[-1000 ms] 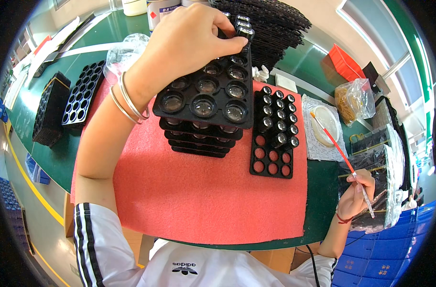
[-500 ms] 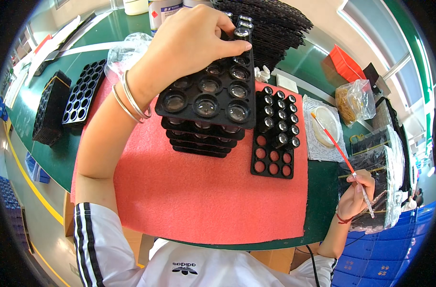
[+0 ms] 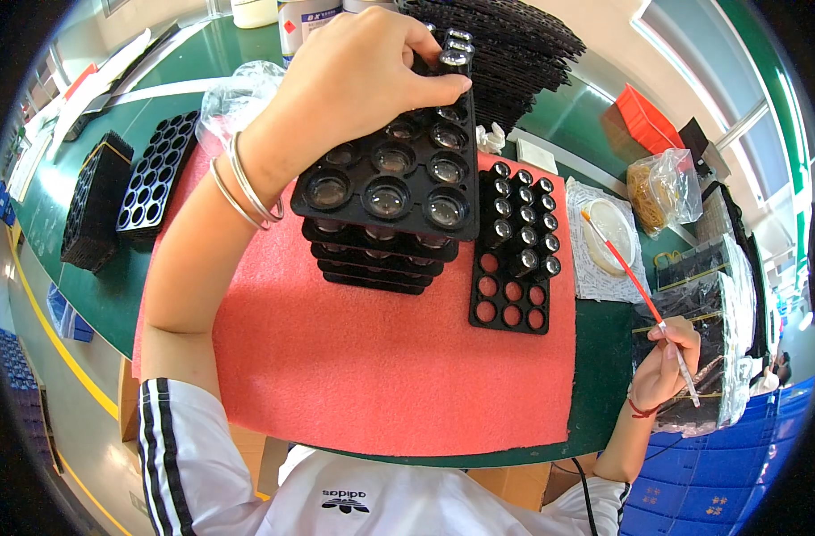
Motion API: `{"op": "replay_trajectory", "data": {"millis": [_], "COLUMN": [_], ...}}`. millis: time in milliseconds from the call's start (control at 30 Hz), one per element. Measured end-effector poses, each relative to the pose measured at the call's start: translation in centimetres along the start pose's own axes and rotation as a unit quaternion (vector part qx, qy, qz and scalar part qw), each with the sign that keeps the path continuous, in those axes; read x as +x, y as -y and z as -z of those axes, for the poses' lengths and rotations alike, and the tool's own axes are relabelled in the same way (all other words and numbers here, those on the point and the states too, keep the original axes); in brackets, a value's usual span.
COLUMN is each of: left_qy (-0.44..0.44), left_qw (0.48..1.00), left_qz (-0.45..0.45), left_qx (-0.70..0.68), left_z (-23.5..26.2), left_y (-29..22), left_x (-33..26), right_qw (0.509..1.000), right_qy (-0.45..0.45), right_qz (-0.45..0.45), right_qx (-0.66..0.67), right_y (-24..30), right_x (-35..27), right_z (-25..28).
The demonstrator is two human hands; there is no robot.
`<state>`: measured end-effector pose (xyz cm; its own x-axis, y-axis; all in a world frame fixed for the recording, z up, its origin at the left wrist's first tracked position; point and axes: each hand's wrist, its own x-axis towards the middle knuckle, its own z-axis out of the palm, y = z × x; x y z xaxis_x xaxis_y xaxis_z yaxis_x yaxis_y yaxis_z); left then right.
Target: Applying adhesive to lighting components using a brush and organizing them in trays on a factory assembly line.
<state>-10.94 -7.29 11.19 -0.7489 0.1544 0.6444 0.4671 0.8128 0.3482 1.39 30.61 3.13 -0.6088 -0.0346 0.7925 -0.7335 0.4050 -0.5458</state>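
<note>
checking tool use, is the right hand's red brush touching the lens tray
No, the right hand holds the red brush off to the side, well apart from the lens tray.

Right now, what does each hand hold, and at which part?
The left hand grips the far edge of the top black lens tray, lifted off the stack. The right hand pinches a thin red-and-white brush near its lower end.

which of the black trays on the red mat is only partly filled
The flat black plastic tray right of the stack: small black cylinders fill its upper rows, its lower rows are empty holes. The stacked black trays beside it hold lenses.
</note>
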Motion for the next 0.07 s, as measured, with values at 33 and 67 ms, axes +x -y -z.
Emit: {"op": "replay_trajectory", "data": {"millis": [33,67], "left_qy": [0.001,0.001], "left_qw": [1.000,1.000], "left_qz": [-0.003,-0.006], "left_qx": [0.001,0.002], "left_z": [-0.05,-0.09], "left_y": [0.11,0.24], "left_x": [0.00,0.01], "right_qw": [1.000,1.000], "right_qy": [0.000,0.000], "right_qz": [-0.002,-0.002], "right_qx": [0.002,0.002], "right_y": [0.01,0.01], "right_x": [-0.02,-0.02], "right_z": [0.01,0.00]}}
